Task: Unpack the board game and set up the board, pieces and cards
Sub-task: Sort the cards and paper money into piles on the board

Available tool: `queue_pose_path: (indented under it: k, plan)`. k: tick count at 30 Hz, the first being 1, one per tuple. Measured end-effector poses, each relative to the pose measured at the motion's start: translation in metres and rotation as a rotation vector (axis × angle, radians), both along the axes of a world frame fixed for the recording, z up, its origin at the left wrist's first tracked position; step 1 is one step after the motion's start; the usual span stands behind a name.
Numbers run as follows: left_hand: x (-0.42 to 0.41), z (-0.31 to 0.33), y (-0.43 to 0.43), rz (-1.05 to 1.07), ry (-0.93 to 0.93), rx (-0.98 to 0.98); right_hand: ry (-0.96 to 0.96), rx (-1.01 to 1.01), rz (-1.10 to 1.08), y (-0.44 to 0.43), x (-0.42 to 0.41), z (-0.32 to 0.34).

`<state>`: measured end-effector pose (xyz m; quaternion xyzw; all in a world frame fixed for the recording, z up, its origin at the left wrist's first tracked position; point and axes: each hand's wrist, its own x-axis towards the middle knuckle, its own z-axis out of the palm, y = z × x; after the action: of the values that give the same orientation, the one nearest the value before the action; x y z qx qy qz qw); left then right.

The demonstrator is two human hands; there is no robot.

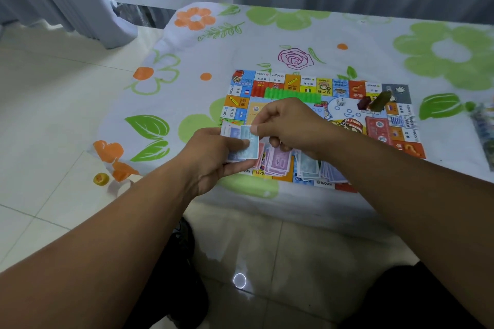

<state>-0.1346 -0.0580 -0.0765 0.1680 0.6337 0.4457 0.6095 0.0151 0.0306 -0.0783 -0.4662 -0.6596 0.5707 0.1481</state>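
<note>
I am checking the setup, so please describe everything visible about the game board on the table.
The game board is a flat, thin, printed sheet lying on the flowered tablecloth. Colourful squares with prices line its edges; cartoon art fills the centre. A green strip rests near its far edge, small dark pieces at the far right corner. Paper money piles cover its near edge. Both hands hover over its left part.

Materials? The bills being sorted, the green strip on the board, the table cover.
Bills: thin printed paper, matte; they fan and curl. Green strip: likely molded plastic, ridged and evenly bright. Table cover: probably soft fabric or thin vinyl, printed flowers; it drapes and wrinkles at the edge.
</note>
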Motion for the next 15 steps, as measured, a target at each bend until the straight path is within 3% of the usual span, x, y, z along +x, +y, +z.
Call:
queue_pose_path:
  k: [15]
  plan:
    - [0.036, 0.004, 0.014, -0.087, -0.008, -0.074, -0.230, 0.043, -0.149, 0.009, 0.075, -0.004]
